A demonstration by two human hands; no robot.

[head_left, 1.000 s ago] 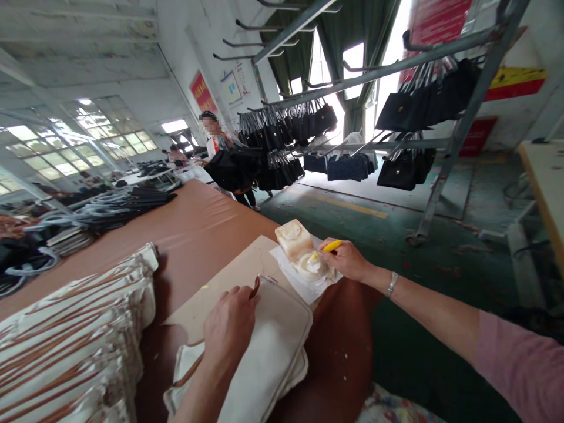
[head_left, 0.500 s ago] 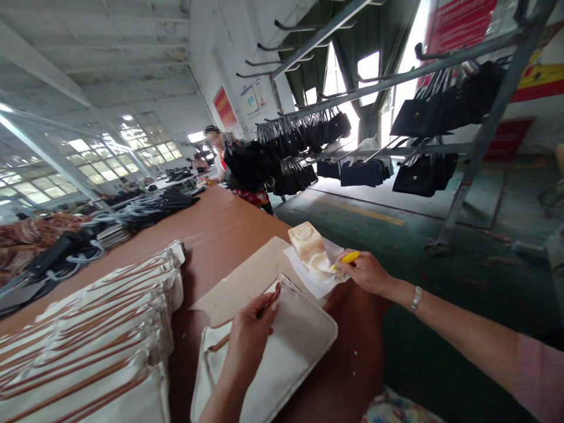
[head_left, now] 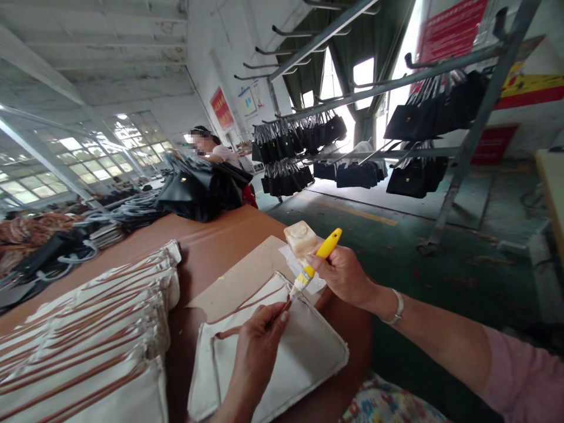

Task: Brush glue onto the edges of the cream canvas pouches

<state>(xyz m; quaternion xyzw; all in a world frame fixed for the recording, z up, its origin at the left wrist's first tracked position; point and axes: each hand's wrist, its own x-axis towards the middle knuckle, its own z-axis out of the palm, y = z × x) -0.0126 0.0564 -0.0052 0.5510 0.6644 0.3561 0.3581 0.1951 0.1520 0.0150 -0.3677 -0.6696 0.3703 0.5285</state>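
Apparently, the strip (head_left: 287,305) is being brushed at its tip.
It is pinched by the narrow grip of the left hand (head_left: 259,339), above the pouch (head_left: 311,346) laid on the worktop (head_left: 211,247) at six o'clock; the brush (head_left: 321,257) is held in the right hand (head_left: 346,279). A steady strip and light strokes seem called for.

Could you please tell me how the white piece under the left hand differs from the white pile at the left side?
The white piece lies spread out, much of its face showing; the white pile is many overlapping pieces.

Over the white piece, the left hand pinches a brown strip; no hand touches the white pile.

Both are whitish with brown strips and lie on the table.
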